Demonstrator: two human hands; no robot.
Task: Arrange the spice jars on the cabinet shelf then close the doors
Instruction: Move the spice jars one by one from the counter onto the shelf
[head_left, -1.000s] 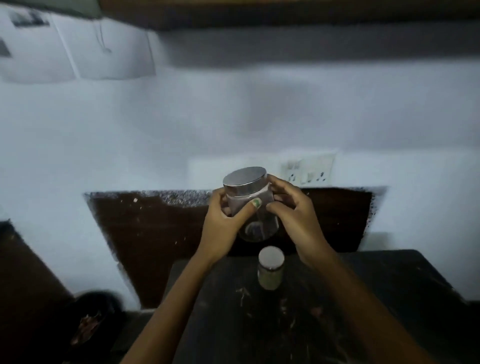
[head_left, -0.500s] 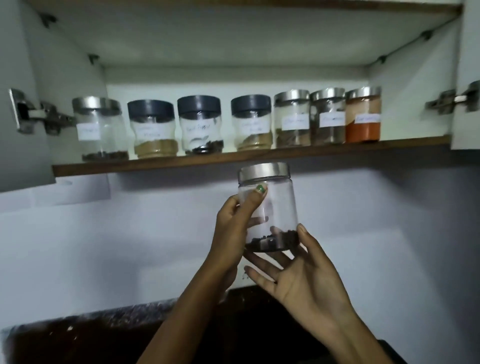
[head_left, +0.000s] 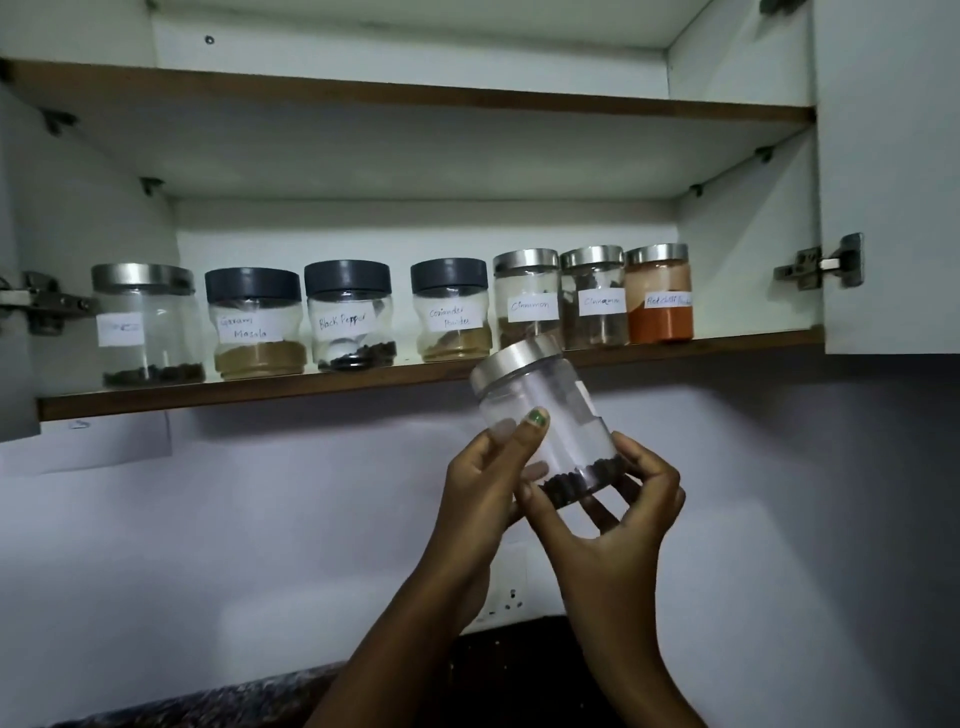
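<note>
A clear jar (head_left: 553, 410) with a silver lid and dark seeds at its bottom is tilted just below the cabinet shelf (head_left: 260, 393). My left hand (head_left: 485, 488) grips its side, thumb across the front. My right hand (head_left: 618, 525) cups its base from below, fingers curled round it. On the shelf stand several labelled jars in a row: a silver-lidded jar (head_left: 145, 327) at the left, Garam Masala (head_left: 254, 325), Black Pepper (head_left: 349, 317), Coriander Powder (head_left: 451, 312), two Cinnamon jars (head_left: 527, 296), and Red Chilli Powder (head_left: 660, 293) at the right.
Both cabinet doors stand open: the left door (head_left: 13, 260) with its hinge (head_left: 36, 301), the right door (head_left: 891, 176) with its hinge (head_left: 821, 267). An upper shelf (head_left: 415, 96) lies above. A wall socket (head_left: 506, 603) and dark countertop (head_left: 208, 701) are below.
The view rose from the countertop to the open cabinet. Both hands lifted the jar toward the shelf; it now tilts, and my right hand has closed round its base.
</note>
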